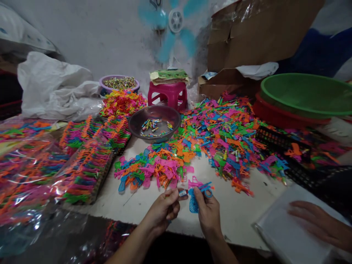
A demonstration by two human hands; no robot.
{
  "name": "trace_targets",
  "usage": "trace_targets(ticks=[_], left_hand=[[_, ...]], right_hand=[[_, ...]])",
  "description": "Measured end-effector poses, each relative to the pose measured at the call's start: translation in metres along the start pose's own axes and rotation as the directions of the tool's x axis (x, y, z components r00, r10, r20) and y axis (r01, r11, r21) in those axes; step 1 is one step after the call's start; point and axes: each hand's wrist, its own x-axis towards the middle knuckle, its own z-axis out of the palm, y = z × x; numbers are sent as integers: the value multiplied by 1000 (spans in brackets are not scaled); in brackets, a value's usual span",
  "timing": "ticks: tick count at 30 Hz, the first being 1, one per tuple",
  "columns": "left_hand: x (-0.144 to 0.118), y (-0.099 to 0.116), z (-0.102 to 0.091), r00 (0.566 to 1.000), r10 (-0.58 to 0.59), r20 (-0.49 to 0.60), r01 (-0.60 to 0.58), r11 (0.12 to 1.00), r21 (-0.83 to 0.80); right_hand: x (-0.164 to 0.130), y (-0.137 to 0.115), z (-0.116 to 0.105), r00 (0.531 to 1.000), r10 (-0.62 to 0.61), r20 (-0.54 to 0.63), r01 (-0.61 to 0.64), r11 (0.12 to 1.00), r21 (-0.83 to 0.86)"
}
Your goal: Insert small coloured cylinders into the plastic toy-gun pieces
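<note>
My left hand (164,211) pinches a small red-and-white cartridge (182,192) between thumb and forefinger. My right hand (208,212) grips a blue plastic toy gun (195,200) with a round trigger ring, held just above the white table (242,216). The cartridge tip sits right beside the toy's top. A pink toy piece (194,181) lies on the table just beyond my fingers. A big heap of colourful plastic toy pieces (220,135) spreads over the table behind.
A dark bowl (154,124) of small cartridges sits mid-table. Bagged stacks of toys (82,168) lie at left. Another person's hand (316,220) rests on a white sheet at right. Green (305,93) and red basins, a pink stool (168,94) and a cardboard box stand behind.
</note>
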Motion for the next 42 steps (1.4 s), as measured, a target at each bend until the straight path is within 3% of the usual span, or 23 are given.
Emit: trace_targets(ticks=[11,18,24,27,29,30,31,32,34,37,40,42], left_hand=[[1,-3,-1,999,-50,11,51,994,-101],[-4,-3,2,993,109,-40,-101,979,177],[-5,-5,5,994,99,-41,-82,952,295],[0,-8,-2,989,76,-130,-51,981,185],[2,-7,-9,974,-1,-226,7,1000,23],[3,-6,-12,965,-47,-258,30,997,-67],[4,-5,-14,959,-85,-271,46,988,-147],[4,-4,-16,957,-111,-268,54,976,-211],[5,-3,-16,963,-124,-241,51,956,-290],[7,-3,-12,968,-123,-218,48,945,-323],[9,-1,-13,972,-108,-208,34,942,-332],[7,1,-19,971,-85,-225,3,940,-340]], right_hand=[[-2,8,2,1000,1,1,-1,1000,-18],[-4,2,1,999,-39,-18,37,995,-93],[-7,5,6,999,4,32,-2,999,-54],[19,4,-8,998,48,45,-46,998,-42],[53,1,-25,996,45,-75,-39,996,77],[71,0,-34,981,38,-190,1,980,200],[89,1,-40,975,37,-220,29,957,288],[104,3,-44,980,12,-196,43,961,272],[124,14,-42,988,-142,-54,142,990,0],[125,38,-18,927,-289,240,360,865,-349],[112,55,4,863,-322,389,471,791,-391],[102,60,5,831,-327,449,518,749,-414]])
